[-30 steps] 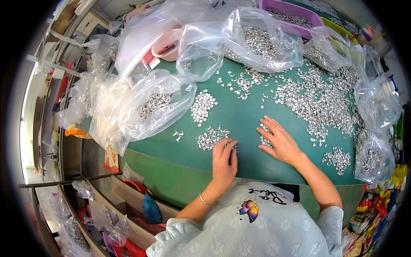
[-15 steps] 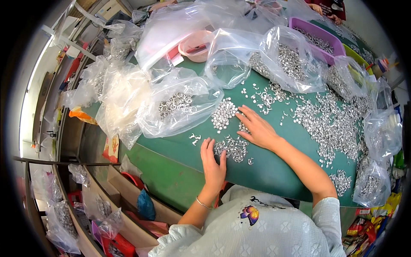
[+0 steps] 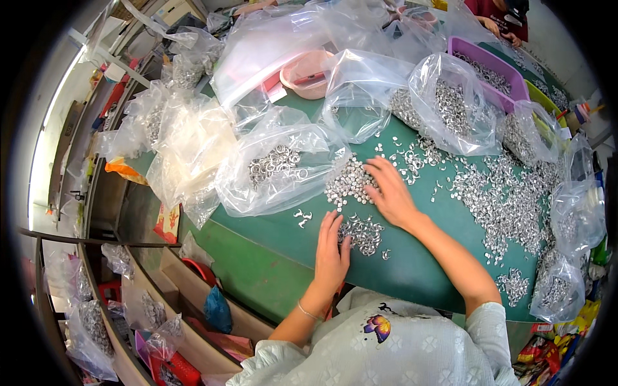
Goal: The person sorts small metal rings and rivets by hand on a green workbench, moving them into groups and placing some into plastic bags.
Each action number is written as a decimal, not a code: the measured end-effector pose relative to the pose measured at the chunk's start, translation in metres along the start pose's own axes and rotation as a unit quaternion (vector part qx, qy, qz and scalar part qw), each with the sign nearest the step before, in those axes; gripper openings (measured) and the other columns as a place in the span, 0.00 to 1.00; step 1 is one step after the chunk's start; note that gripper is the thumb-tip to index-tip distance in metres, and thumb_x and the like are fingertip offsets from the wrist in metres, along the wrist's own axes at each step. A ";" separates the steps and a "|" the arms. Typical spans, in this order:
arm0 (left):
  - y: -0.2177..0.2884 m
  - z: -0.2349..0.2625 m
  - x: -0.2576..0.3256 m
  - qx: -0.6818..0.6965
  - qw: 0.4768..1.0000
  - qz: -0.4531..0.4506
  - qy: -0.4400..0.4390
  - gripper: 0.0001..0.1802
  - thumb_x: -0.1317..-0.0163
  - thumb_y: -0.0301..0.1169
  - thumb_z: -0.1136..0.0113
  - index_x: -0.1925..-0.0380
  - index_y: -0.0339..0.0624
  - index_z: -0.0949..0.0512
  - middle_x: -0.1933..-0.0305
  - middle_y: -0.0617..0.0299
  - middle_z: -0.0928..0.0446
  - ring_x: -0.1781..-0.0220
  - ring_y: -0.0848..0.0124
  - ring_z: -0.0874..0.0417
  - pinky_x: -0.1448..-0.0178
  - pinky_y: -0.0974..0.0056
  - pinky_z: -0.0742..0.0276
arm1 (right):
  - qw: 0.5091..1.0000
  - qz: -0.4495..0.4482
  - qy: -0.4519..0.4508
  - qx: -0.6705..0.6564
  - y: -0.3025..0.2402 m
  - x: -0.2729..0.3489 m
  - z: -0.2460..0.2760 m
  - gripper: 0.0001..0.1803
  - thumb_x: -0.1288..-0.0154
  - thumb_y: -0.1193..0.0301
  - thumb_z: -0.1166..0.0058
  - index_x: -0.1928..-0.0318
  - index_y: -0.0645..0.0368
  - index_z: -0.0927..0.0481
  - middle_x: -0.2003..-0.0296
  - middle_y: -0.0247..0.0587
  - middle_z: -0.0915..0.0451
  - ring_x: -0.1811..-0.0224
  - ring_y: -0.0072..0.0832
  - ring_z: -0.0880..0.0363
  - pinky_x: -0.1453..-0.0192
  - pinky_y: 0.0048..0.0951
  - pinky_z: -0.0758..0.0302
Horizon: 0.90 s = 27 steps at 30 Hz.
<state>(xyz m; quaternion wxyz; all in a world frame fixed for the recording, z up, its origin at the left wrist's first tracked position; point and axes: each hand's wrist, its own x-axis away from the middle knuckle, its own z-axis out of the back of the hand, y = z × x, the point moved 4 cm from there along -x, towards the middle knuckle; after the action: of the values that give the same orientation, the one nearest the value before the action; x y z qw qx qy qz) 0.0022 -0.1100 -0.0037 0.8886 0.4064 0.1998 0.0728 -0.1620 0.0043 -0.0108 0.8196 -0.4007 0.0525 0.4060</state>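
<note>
Two heaps of small silver metal parts lie before me on the green table (image 3: 290, 243). My right hand (image 3: 394, 196) rests with its fingers stretched out against the right side of the heap of round silver pieces (image 3: 347, 183). Just below is a heap of curved, hook-like silver pieces (image 3: 364, 235). Beside its left edge stays my left hand (image 3: 331, 256), fingers extended and thumb apart, holding nothing visible. A few loose curved pieces (image 3: 302, 217) lie left of that hand's fingertips.
An opened clear bag of silver rings (image 3: 273, 164) stands left of the heaps. Farther back are a pink bowl (image 3: 306, 76), a bag of metal parts (image 3: 452, 106) and a purple bin (image 3: 492, 71). Many loose parts (image 3: 502, 199) cover the right side. Another person's hands (image 3: 499, 32) show far right.
The whole view has shifted slightly. The round pieces, parted into a main heap and a few under my right hand, now form one wider heap. My left hand remains by the curved pieces.
</note>
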 end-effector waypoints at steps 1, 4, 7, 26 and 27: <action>-0.002 0.002 -0.004 -0.012 1.000 -0.013 -0.002 0.23 0.37 0.18 0.47 0.40 0.31 0.32 0.32 0.45 0.34 0.29 0.47 0.35 0.28 0.53 0.38 | 1.000 -0.025 0.016 -0.009 0.009 0.010 0.011 0.26 0.37 0.68 0.41 0.40 0.62 0.28 0.38 0.51 0.32 0.31 0.50 0.39 0.28 0.45 0.40; -0.004 0.003 -0.021 -0.001 0.999 -0.030 -0.045 0.20 0.37 0.16 0.49 0.44 0.33 0.28 0.33 0.47 0.33 0.30 0.48 0.34 0.27 0.54 0.40 | 0.988 -0.069 0.075 0.120 0.032 0.038 0.060 0.25 0.38 0.68 0.41 0.41 0.61 0.28 0.39 0.50 0.31 0.31 0.50 0.39 0.29 0.48 0.42; 0.000 -0.008 -0.009 -0.016 0.998 -0.031 -0.057 0.19 0.37 0.18 0.46 0.45 0.32 0.27 0.35 0.46 0.32 0.31 0.47 0.33 0.29 0.52 0.37 | 0.941 -0.131 0.080 0.302 0.049 0.062 0.106 0.27 0.37 0.64 0.41 0.39 0.57 0.28 0.38 0.49 0.33 0.30 0.51 0.41 0.28 0.57 0.48; 0.005 -0.013 -0.008 -0.002 0.998 -0.048 -0.051 0.17 0.39 0.15 0.49 0.49 0.31 0.26 0.44 0.45 0.28 0.41 0.48 0.27 0.35 0.53 0.32 | 0.987 0.018 -0.149 -0.058 -0.051 0.073 0.021 0.28 0.34 0.65 0.43 0.36 0.63 0.31 0.33 0.51 0.35 0.28 0.45 0.40 0.27 0.45 0.39; 0.006 -0.015 -0.004 0.005 0.997 -0.056 -0.055 0.18 0.39 0.14 0.50 0.47 0.31 0.27 0.43 0.45 0.29 0.39 0.48 0.28 0.34 0.54 0.32 | 0.987 0.017 -0.150 -0.051 -0.053 0.075 0.015 0.29 0.34 0.65 0.44 0.36 0.65 0.32 0.33 0.51 0.36 0.27 0.45 0.41 0.26 0.46 0.40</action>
<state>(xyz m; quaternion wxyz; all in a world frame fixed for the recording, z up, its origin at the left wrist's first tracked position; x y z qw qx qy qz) -0.0072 -0.0971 -0.0070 0.8989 0.4027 0.1729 -0.0005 -0.0782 0.0434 0.0009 0.7894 -0.3759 -0.0853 0.4777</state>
